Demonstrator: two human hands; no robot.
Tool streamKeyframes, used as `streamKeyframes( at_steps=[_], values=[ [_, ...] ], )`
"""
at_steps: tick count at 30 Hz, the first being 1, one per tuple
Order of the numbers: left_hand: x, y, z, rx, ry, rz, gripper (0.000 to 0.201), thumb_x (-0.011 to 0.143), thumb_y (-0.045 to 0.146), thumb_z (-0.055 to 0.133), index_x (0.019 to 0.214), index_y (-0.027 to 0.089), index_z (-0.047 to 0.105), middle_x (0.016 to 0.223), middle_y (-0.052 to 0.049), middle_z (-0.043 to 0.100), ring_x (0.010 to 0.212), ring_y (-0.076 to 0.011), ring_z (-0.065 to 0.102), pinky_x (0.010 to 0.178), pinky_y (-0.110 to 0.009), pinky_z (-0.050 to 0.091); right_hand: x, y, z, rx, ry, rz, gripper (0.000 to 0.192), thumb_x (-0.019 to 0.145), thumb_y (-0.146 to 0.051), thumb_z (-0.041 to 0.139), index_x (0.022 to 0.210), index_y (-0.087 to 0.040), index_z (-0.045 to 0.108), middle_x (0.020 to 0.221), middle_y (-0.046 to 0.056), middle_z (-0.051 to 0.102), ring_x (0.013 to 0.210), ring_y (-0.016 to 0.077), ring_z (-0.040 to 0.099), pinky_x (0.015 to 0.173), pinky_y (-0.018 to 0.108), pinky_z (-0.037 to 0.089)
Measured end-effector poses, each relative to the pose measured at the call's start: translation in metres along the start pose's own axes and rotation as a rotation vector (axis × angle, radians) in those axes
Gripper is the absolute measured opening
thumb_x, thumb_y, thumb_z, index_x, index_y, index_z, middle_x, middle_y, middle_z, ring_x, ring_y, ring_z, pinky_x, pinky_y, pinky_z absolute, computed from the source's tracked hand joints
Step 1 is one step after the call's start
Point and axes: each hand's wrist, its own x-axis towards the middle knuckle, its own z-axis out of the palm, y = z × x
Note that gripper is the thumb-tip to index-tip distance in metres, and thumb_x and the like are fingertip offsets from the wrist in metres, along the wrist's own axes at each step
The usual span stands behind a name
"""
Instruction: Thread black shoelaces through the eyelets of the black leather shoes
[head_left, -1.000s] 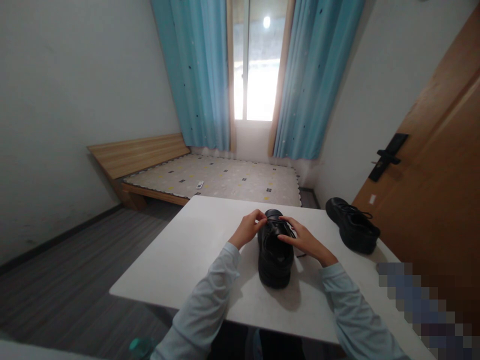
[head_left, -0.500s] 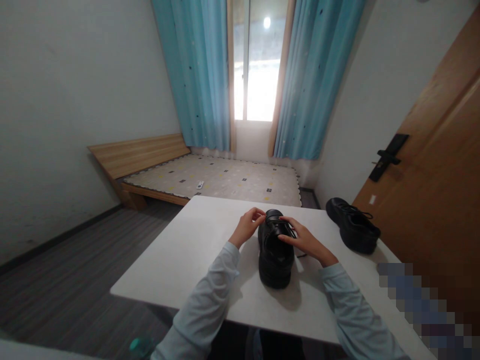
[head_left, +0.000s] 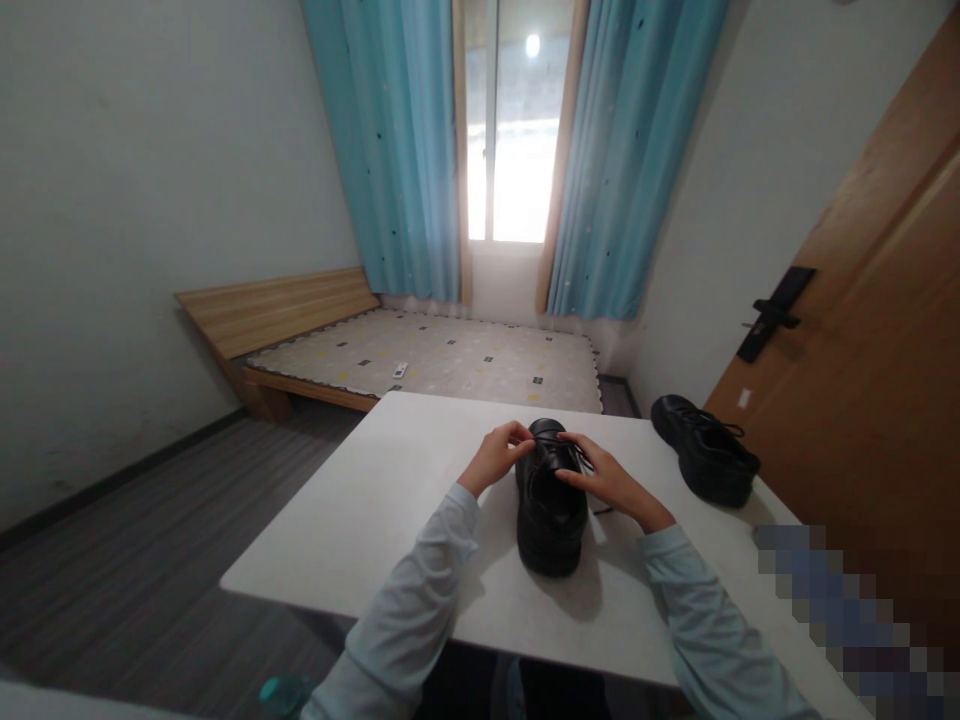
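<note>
A black lace-up shoe (head_left: 550, 535) stands on the white table (head_left: 360, 500), its toe pointing away from me and its heel toward me. My left hand (head_left: 498, 455) is at the shoe's left side, thumb and fingertips pinched together at the laces; the lace between them is too small to see clearly. Across the right side of the shoe lies my right hand (head_left: 604, 477), its thumb at the tongue and its fingers by the lacing, gripping the upper. A dark lace end (head_left: 602, 511) trails out below my right hand. The shoe's opening faces up.
A second black shoe (head_left: 712, 455) sits at the table's right edge, near a wooden door (head_left: 862, 350). Beyond the table is a bed (head_left: 450, 350) with a small white object (head_left: 400, 370) on it. A teal-capped bottle (head_left: 281, 692) is low on the left.
My left hand has shifted slightly right, its fingertips now further over the shoe's lacing. My right hand and both shoes have stayed in place.
</note>
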Motion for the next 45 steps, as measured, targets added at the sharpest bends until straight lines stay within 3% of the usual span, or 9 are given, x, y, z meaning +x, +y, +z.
streamKeyframes(
  at_steps=[14,24,30,39,45],
  values=[
    [0.0,0.001,0.003,-0.129,0.054,0.04,0.014,0.08,0.029,0.056,0.078,0.015,0.054,0.074,-0.001,0.059,0.071,-0.0127,0.055,0.067,-0.025,0.045,0.001,0.005,0.001,-0.017,-0.007,0.005,0.062,0.073,-0.048,0.065,0.126,-0.022,0.046,0.13,0.011,0.052,0.122,0.028,0.049,0.103,0.047,0.037],
    [0.002,-0.001,0.007,-0.457,0.052,0.093,0.027,0.079,0.039,0.06,0.088,0.016,0.051,0.076,0.001,0.055,0.071,-0.0109,0.058,0.069,-0.028,0.053,0.001,0.0,0.0,-0.035,-0.011,0.009,0.062,0.073,-0.047,0.065,0.126,-0.021,0.046,0.13,0.011,0.053,0.121,0.0278,0.049,0.105,0.046,0.036],
    [-0.001,0.008,0.0,-0.24,0.102,0.094,0.02,0.08,0.034,0.059,0.087,0.015,0.056,0.075,0.0,0.058,0.066,-0.0097,0.055,0.058,-0.02,0.047,0.001,0.001,0.001,-0.027,-0.007,-0.005,0.063,0.072,-0.047,0.066,0.126,-0.021,0.046,0.13,0.011,0.052,0.122,0.0277,0.048,0.105,0.046,0.035],
    [-0.004,0.01,-0.007,0.078,0.074,0.077,0.017,0.067,0.02,0.071,0.083,0.017,0.064,0.075,0.001,0.066,0.065,-0.0102,0.057,0.062,-0.021,0.045,0.001,0.006,0.004,-0.035,0.048,-0.058,0.064,0.072,-0.047,0.066,0.127,-0.023,0.044,0.128,0.011,0.051,0.122,0.0269,0.047,0.106,0.046,0.034],
    [-0.005,0.01,-0.01,0.171,0.047,0.054,0.015,0.07,0.016,0.068,0.084,0.018,0.067,0.079,-0.001,0.07,0.07,-0.0115,0.061,0.068,-0.022,0.047,0.002,0.006,0.004,-0.036,0.054,-0.073,0.065,0.073,-0.048,0.066,0.128,-0.023,0.043,0.128,0.01,0.05,0.122,0.0266,0.046,0.106,0.046,0.034]
  ],
)
